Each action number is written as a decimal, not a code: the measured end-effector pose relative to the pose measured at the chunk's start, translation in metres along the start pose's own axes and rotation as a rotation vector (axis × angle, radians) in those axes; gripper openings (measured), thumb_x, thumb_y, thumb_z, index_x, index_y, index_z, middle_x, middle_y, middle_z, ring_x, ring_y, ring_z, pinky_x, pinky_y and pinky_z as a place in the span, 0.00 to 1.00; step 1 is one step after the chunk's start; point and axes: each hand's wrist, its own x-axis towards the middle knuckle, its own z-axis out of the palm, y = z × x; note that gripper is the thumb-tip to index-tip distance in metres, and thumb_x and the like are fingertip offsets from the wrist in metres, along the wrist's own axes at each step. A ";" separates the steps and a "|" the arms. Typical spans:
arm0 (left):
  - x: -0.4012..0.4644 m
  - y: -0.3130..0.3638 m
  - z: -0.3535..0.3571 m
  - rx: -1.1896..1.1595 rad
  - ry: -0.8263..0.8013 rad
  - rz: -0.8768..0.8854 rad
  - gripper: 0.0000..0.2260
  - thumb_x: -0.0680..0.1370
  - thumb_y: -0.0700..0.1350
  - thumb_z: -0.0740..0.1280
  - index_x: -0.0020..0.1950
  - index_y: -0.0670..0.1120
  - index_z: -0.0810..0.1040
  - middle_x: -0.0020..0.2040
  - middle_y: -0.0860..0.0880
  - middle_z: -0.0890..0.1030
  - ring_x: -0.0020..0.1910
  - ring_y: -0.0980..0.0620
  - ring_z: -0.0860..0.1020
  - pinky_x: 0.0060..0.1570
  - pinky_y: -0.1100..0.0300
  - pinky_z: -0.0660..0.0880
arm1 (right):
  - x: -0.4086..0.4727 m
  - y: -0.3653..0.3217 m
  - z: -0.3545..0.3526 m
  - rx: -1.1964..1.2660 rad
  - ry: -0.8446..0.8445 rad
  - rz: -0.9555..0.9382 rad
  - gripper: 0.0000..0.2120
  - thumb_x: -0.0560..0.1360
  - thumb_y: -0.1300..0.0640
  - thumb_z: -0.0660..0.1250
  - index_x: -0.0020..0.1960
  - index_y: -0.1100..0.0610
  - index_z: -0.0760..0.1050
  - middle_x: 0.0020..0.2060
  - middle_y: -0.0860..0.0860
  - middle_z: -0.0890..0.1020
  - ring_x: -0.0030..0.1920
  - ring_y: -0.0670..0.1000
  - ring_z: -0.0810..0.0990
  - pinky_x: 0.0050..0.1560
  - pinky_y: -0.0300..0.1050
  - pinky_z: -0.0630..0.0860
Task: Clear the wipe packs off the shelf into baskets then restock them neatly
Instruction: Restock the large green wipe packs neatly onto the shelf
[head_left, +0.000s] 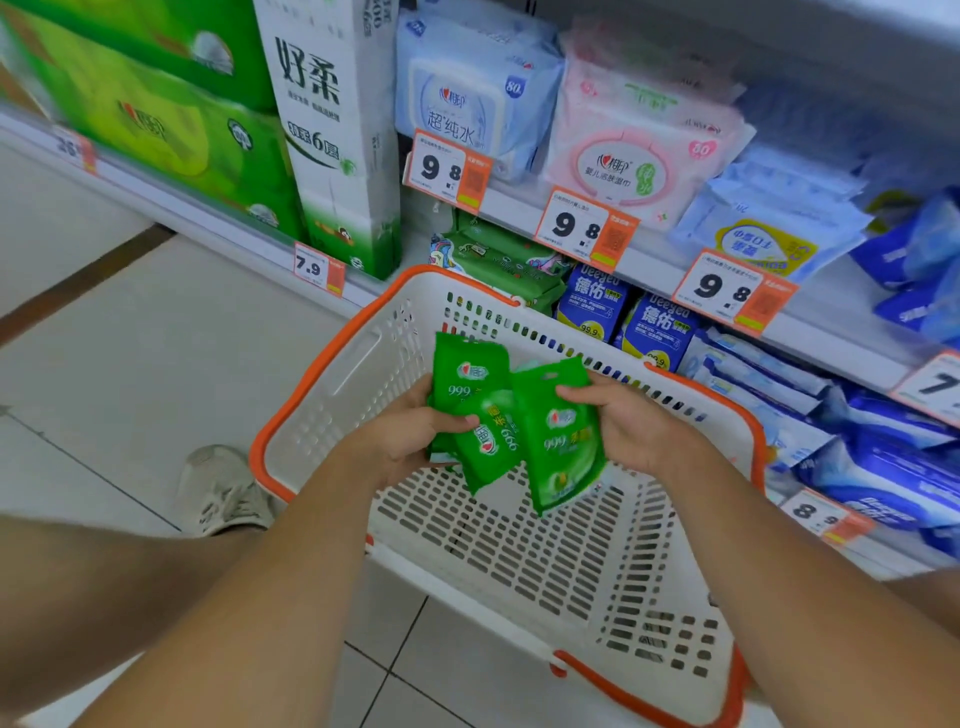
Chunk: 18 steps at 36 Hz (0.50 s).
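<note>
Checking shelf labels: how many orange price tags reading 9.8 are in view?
3, all on the upper shelf edge: one under the blue packs, one under the pink packs, one further right. Other tags show different prices.

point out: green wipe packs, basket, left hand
green wipe packs (556, 441), head view, front of the rightmost pack
basket (519, 561), head view, bare slotted floor
left hand (410, 436), head view, back of the hand
</note>
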 end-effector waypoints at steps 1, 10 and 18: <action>-0.001 0.002 0.001 0.023 -0.012 -0.002 0.27 0.74 0.32 0.71 0.66 0.55 0.73 0.58 0.47 0.84 0.59 0.43 0.81 0.60 0.39 0.75 | 0.000 -0.002 0.004 -0.076 -0.052 0.015 0.18 0.77 0.62 0.67 0.67 0.59 0.75 0.59 0.59 0.83 0.59 0.59 0.83 0.61 0.56 0.77; 0.003 -0.004 0.012 -0.240 0.005 0.070 0.32 0.68 0.54 0.79 0.70 0.53 0.72 0.63 0.47 0.81 0.60 0.42 0.81 0.60 0.36 0.75 | 0.017 0.022 0.035 0.321 0.099 -0.080 0.15 0.80 0.64 0.65 0.66 0.60 0.75 0.57 0.59 0.84 0.57 0.59 0.84 0.54 0.57 0.81; 0.004 -0.010 0.007 -0.263 0.266 0.136 0.38 0.59 0.48 0.81 0.68 0.52 0.73 0.59 0.50 0.84 0.57 0.46 0.82 0.62 0.41 0.75 | 0.002 -0.010 0.025 0.066 0.048 -0.040 0.12 0.78 0.63 0.67 0.61 0.61 0.77 0.55 0.59 0.85 0.53 0.57 0.86 0.47 0.50 0.83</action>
